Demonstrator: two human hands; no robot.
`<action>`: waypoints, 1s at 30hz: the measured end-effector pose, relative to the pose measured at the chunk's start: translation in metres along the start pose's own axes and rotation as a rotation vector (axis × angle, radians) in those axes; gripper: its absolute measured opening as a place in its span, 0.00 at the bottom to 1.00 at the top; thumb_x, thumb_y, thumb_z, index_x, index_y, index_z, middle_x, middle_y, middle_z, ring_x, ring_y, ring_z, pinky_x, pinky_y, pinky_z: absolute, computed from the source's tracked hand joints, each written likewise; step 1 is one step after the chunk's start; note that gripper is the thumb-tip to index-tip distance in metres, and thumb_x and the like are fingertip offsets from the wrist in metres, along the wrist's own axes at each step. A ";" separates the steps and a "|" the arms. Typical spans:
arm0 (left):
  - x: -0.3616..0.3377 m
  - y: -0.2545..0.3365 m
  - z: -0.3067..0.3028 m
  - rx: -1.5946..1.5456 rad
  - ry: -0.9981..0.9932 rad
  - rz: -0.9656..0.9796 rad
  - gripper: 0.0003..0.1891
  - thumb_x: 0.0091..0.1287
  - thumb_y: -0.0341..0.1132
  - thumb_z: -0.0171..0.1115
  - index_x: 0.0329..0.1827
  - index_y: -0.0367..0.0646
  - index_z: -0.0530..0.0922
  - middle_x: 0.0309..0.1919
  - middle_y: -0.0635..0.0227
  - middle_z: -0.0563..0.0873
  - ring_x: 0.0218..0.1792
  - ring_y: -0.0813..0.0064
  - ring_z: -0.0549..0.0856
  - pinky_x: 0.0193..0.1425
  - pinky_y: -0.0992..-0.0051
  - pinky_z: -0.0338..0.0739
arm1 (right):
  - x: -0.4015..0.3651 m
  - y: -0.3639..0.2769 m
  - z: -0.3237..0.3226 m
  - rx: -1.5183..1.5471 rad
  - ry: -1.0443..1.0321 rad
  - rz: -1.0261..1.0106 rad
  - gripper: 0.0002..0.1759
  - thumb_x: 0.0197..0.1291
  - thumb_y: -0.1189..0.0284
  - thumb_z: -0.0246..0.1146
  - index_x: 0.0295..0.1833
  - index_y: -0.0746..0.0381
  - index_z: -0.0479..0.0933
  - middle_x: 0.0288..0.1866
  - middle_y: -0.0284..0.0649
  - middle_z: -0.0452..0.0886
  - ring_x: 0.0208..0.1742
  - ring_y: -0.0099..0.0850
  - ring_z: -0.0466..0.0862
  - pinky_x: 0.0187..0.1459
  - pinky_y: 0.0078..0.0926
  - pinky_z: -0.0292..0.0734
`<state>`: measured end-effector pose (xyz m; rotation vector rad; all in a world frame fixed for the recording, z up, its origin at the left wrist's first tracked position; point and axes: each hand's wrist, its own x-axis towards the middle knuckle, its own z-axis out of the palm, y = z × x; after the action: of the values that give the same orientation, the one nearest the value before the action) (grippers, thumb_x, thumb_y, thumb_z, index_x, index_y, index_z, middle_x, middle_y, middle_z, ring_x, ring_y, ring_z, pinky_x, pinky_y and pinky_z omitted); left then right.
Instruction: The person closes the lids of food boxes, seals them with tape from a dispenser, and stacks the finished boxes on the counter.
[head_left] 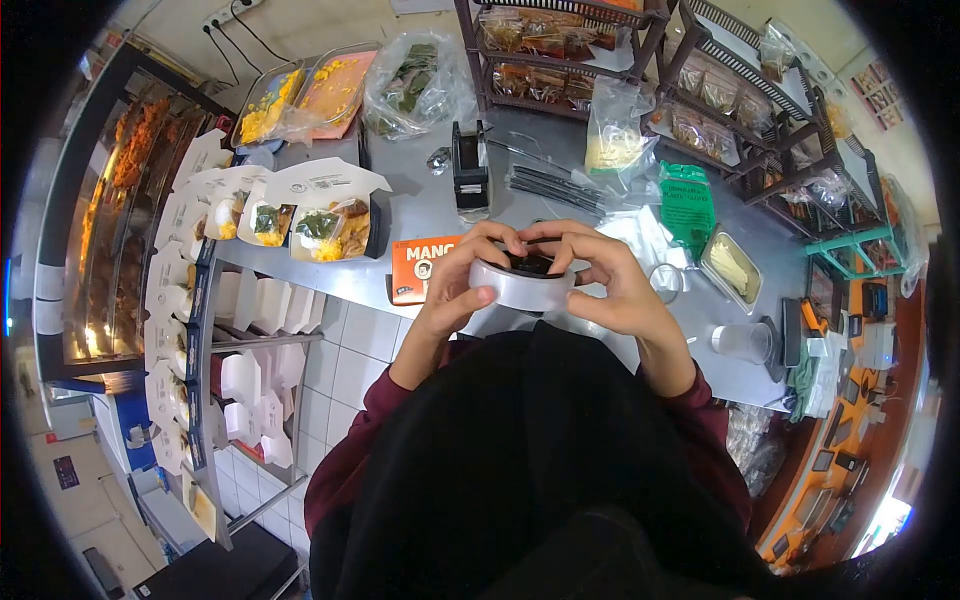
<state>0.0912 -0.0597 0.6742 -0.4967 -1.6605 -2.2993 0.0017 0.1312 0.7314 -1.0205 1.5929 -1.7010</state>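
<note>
My feed lists left hand and right hand, both curled, gripping tape roll; dispenser beyond them, orange box to their left.

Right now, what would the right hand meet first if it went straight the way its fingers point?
The right hand would first meet the white roll it is holding; beyond that, probably the left hand, though depth is unclear.
</note>
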 end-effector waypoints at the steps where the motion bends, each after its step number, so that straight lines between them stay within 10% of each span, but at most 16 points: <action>1: 0.000 0.000 -0.001 -0.016 0.000 0.008 0.19 0.56 0.45 0.63 0.38 0.36 0.76 0.47 0.56 0.74 0.54 0.63 0.73 0.61 0.65 0.64 | -0.001 0.000 0.000 0.023 -0.012 0.004 0.07 0.43 0.80 0.60 0.32 0.64 0.71 0.61 0.44 0.71 0.56 0.32 0.76 0.41 0.26 0.79; 16: -0.014 -0.006 -0.003 -0.094 0.024 -0.162 0.18 0.56 0.45 0.63 0.36 0.36 0.76 0.43 0.59 0.72 0.49 0.66 0.72 0.57 0.69 0.63 | -0.022 0.022 0.013 0.184 0.042 0.108 0.09 0.46 0.83 0.59 0.35 0.64 0.71 0.58 0.43 0.73 0.56 0.29 0.76 0.45 0.23 0.76; 23: 0.000 0.026 0.014 0.841 -0.096 -0.219 0.12 0.53 0.30 0.69 0.33 0.36 0.74 0.32 0.63 0.77 0.37 0.67 0.77 0.42 0.73 0.69 | -0.035 0.060 0.033 0.248 0.133 0.168 0.08 0.50 0.82 0.60 0.36 0.64 0.70 0.58 0.42 0.72 0.54 0.27 0.77 0.46 0.21 0.74; 30: -0.006 -0.003 0.024 0.648 0.086 -0.164 0.11 0.51 0.29 0.71 0.27 0.39 0.75 0.31 0.66 0.77 0.36 0.71 0.77 0.39 0.74 0.70 | -0.038 0.062 0.034 0.186 0.200 0.191 0.08 0.51 0.81 0.61 0.34 0.64 0.68 0.56 0.41 0.72 0.52 0.26 0.77 0.45 0.20 0.74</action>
<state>0.0988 -0.0355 0.6759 -0.1177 -2.3121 -1.6862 0.0457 0.1372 0.6643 -0.6038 1.5632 -1.8224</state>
